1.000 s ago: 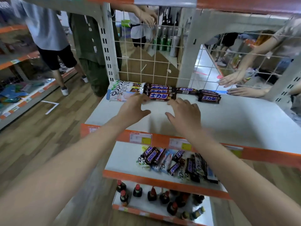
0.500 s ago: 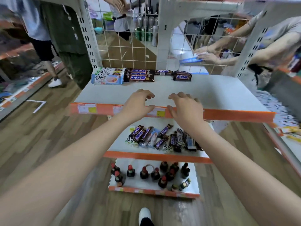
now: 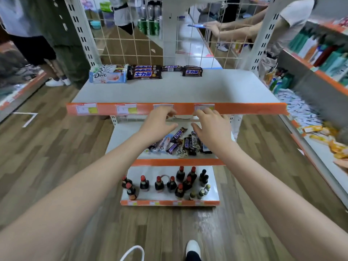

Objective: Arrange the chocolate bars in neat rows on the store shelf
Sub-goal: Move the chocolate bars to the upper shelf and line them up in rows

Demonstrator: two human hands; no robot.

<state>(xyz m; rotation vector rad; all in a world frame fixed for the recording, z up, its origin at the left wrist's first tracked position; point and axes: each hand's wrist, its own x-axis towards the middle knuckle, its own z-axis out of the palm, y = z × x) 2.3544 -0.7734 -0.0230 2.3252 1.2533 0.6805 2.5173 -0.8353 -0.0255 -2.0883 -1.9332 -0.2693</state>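
Note:
At the back of the white top shelf (image 3: 188,89) lie a stack of pale blue Dove bars (image 3: 108,75), a stack of brown Snickers bars (image 3: 146,72), a single Snickers bar (image 3: 171,68) and a second small Snickers stack (image 3: 192,71). On the middle shelf (image 3: 124,136) a loose heap of mixed chocolate bars (image 3: 181,143) lies in disorder. My left hand (image 3: 158,124) and my right hand (image 3: 210,127) hover just above that heap, below the top shelf's orange front edge. Both hands have loosely bent fingers and hold nothing.
The bottom shelf (image 3: 212,191) carries several dark bottles (image 3: 172,182) with red caps. A wire grid (image 3: 131,34) backs the top shelf. Other people stand behind and to the left. Another person's arms (image 3: 235,29) reach in at the back right. A stocked shelf (image 3: 320,59) runs along the right.
Both hands have drawn back from the top shelf and dropped below its orange edge to above the heap on the middle shelf. The view has pulled back and tilted down.

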